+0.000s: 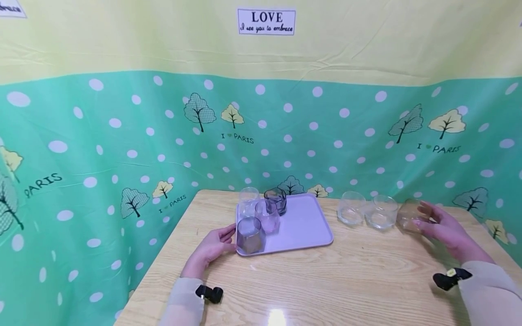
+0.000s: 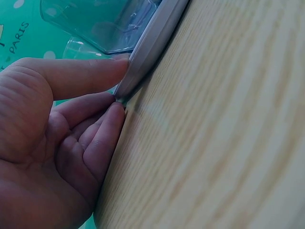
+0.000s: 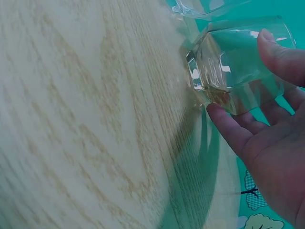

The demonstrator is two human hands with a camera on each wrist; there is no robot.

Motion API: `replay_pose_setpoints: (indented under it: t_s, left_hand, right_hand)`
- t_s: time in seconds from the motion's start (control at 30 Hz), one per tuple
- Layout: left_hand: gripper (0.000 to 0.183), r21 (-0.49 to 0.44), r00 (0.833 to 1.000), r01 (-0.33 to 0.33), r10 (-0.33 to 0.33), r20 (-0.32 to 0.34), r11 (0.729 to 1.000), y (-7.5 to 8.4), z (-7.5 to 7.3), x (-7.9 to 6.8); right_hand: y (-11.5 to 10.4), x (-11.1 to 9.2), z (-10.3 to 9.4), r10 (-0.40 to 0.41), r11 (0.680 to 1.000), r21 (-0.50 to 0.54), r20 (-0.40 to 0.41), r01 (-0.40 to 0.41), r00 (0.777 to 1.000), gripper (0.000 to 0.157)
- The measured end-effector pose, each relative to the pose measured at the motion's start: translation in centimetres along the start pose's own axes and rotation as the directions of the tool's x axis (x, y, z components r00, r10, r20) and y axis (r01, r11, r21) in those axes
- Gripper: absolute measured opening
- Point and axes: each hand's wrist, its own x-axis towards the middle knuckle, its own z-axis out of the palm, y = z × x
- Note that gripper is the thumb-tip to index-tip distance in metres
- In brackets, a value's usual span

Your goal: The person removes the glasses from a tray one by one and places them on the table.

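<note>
Amber glass point(image 1: 408, 216), out at the right end of the row, and the right hand point(image 1: 445, 230) had it! Thumb lay on one side, fingers curved round the other, one fingertip down low by the base. Holding it high and low at once seemed a sensible way to keep smooth walls from slipping. Whether that base touched the table point(image 1: 310, 285) was hard to tell.

Just beside it came a clear glass point(image 1: 381, 213), then another clear glass point(image 1: 351, 209), both upright; with those neighbours on the inner side, reaching in from the outside probably spared them a knock.

Over to the other flank! The left hand point(image 1: 212, 246) was pinching the rim of the lilac tray point(image 1: 303, 224) near its front left corner, thumb on top, fingertips tucked at the lower edge, most likely to steady it.

And what a huddle on the tray's left half: a clear tumbler point(image 1: 248, 199) at the back, a dark glass point(image 1: 277, 195) to its right, a pink glass point(image 1: 268, 221) in the middle, a smoky glass point(image 1: 250, 236) at the front corner. Such close packing presumably saved room on the right.
</note>
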Motion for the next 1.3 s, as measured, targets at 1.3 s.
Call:
replay_pose_setpoints:
  t_s: [1.3]
  left_hand:
    - [0.082,-0.016,1.0,0.0,-0.001,-0.026,1.0,-0.82,-0.23,-0.39]
  right_hand:
    - [0.6,0.92,0.72,-0.066,0.998,0.014,0.046,0.065,0.997,0.093]
